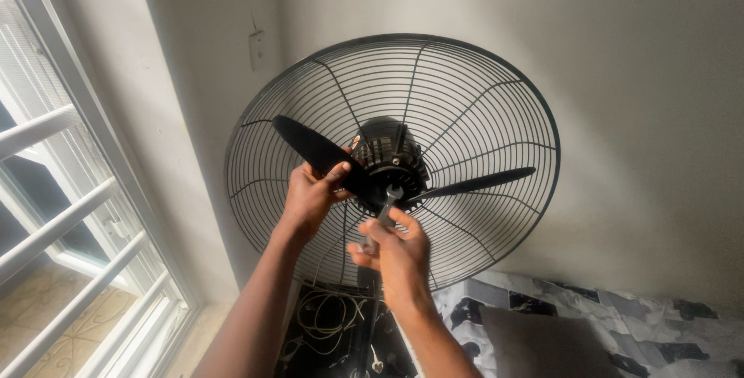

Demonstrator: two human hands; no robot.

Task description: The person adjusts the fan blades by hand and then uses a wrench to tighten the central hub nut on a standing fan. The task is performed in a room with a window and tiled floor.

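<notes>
Now | black fan point(391, 157): 3 blades, rear grille on; right hand point(399, 254) w/ wrench point(381, 215)

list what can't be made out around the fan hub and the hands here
Head view only:
- Spanner jaw's grip on the hub: too small.
- Spanner handle: wrapped by right hand.
- Blade root: covered by left hand.
- Fan stand: hidden behind both arms, cut by bottom edge.
</notes>
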